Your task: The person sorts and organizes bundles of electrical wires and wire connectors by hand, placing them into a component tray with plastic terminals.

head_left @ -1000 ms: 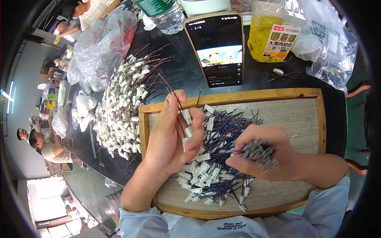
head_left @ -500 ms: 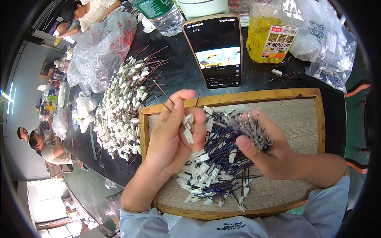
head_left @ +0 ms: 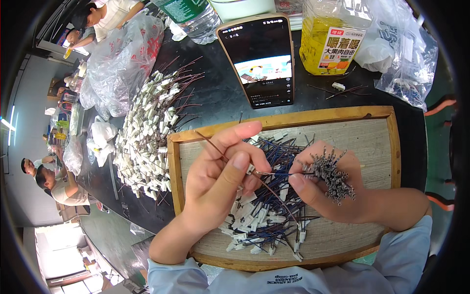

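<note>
In front of my chest, my left hand [head_left: 208, 183] pinches a small white plug connector [head_left: 251, 169] between thumb and fingers, and brown wires stick out from it. My right hand [head_left: 330, 198] is closed around a bundle of thin wires whose many metal terminals [head_left: 335, 176] fan out past the fingers. Its thumb and forefinger hold out one dark blue wire [head_left: 281, 174], whose end meets the connector; whether it is inserted cannot be made out. Below both hands lies a heap of white connectors with dark wires [head_left: 254, 213], in a wood-framed tray [head_left: 298, 116].
Left of the tray spreads a big pile of wired white connectors [head_left: 147, 137]. Behind stand a lit phone [head_left: 259, 63], a water bottle [head_left: 188, 17] and a yellow drink jug [head_left: 328, 44]. Plastic bags [head_left: 120, 63] lie around. Other people [head_left: 58, 183] sit farther off at left.
My left hand has turned, bringing the connector up to its fingertips. My right hand now holds one wire out to the connector, the two hands' fingertips closer together. The view has shifted slightly.
</note>
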Available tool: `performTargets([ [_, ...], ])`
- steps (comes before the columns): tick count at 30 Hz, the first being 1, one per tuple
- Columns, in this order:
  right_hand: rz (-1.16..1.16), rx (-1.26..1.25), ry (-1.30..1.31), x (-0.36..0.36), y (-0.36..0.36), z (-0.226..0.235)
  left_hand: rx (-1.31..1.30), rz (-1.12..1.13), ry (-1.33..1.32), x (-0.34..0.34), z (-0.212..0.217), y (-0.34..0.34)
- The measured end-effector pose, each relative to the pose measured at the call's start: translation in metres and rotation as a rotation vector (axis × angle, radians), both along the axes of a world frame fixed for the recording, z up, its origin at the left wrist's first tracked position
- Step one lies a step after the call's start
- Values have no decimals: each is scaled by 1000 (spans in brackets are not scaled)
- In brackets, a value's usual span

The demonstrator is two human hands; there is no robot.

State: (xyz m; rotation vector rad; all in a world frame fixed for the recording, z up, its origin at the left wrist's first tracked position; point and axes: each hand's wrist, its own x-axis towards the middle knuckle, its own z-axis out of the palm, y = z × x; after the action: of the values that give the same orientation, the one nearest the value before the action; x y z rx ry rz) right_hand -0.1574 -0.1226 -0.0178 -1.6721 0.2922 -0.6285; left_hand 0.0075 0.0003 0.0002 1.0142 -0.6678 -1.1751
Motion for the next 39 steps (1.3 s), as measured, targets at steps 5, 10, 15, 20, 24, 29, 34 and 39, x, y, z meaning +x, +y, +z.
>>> performTargets([
  [5,22,-93,-42,0,-2,-3,-29,-13,-105,0,0,0],
  [10,7,-95,-26,-2,-2,-2,7,8,-253,-9,3,0],
  [15,130,-28,-24,-5,-3,-1,-65,-19,-926,-13,3,-1],
  [20,62,-105,-33,-2,-2,-3,-79,22,-1035,-18,7,-5],
  [24,62,-145,1,-4,-2,0,-157,30,-1158,-19,3,-5],
  [29,135,-68,-14,-9,-7,-1,-161,12,-1125,-21,7,-5],
  [34,116,-71,-44,-10,-5,-1,-179,73,-1090,-26,10,-5],
  [39,126,-52,-34,-9,-6,2,-81,112,-955,-32,14,-1],
])
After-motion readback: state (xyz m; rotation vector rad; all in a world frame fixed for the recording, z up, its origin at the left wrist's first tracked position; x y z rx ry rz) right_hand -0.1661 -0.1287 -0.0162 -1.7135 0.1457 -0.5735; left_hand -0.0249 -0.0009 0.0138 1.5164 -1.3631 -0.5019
